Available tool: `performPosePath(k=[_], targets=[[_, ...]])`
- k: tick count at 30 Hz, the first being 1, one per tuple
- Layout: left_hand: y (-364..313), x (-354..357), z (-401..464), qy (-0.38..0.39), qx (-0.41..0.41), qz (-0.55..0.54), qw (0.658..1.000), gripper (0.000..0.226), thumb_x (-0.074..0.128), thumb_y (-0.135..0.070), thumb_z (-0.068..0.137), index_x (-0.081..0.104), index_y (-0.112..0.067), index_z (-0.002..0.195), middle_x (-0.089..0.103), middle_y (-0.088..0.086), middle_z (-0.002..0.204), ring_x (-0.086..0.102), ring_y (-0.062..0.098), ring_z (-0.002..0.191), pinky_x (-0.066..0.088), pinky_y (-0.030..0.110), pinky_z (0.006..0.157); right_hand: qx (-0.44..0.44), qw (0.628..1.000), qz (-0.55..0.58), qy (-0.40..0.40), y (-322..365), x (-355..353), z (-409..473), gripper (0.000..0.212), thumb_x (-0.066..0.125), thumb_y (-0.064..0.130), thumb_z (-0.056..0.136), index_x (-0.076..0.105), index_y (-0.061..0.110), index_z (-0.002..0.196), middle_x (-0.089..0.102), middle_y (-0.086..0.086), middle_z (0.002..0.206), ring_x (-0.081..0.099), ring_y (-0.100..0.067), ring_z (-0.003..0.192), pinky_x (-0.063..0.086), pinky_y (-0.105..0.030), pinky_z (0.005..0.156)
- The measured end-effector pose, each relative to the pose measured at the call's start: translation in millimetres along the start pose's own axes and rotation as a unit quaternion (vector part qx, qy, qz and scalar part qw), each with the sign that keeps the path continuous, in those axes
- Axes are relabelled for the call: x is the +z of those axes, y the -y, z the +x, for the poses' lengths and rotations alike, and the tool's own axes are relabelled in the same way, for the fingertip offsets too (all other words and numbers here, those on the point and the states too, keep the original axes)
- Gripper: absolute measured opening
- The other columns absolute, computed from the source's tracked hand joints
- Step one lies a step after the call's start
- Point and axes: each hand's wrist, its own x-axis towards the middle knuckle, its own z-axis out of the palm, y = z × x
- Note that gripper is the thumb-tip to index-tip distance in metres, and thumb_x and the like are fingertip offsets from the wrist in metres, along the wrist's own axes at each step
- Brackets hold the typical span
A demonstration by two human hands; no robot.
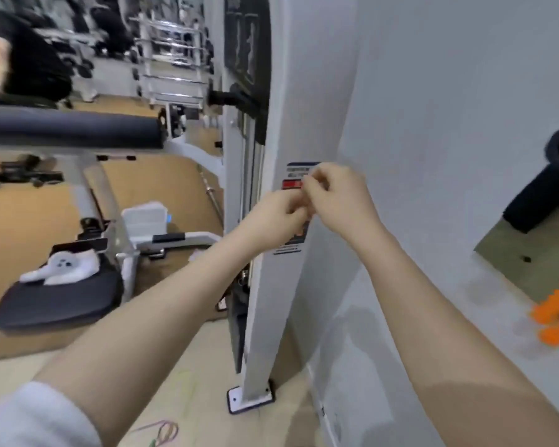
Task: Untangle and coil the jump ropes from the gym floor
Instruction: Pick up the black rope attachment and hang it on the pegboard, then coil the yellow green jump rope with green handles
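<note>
Up high, the left hand (279,217) and right hand (331,195) meet with fingers curled, touching; whether they pinch anything is too blurred to tell. Coloured jump ropes (162,430) lie on the floor, well below both hands.

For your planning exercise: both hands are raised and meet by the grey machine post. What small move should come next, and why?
Probably keep picking with both hands: the left hand and right hand meet fingertip to fingertip, though blur hides what they pinch. Thin coloured rope loops lie on the floor.
</note>
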Motion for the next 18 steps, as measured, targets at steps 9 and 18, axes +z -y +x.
performPosePath(k=[9,18], targets=[[173,8,-202,-0.037,-0.395,0.011,0.918,0.016,0.046,-0.010,0.088,0.060,-0.017,0.084,0.068,0.010,0.090,0.064,0.021,0.074,0.044,0.024,0.063,-0.032,0.906,0.032,0.420,-5,207,-92,0.022,0.043,0.018,0.094,0.063,0.010,0.087,0.064,-0.002,0.073,0.057,-0.019,0.066,0.051,-0.037,0.067],[274,8,-351,-0.151,-0.584,-0.125,0.788,0.016,0.044,-0.003,0.089,0.056,-0.008,0.097,0.064,0.014,0.094,0.056,0.021,0.064,0.042,0.022,0.056,-0.101,0.747,-0.008,0.657,20,373,-174,0.014,0.045,0.014,0.093,0.054,0.014,0.083,0.056,0.005,0.070,0.053,-0.015,0.062,0.042,-0.022,0.057]])
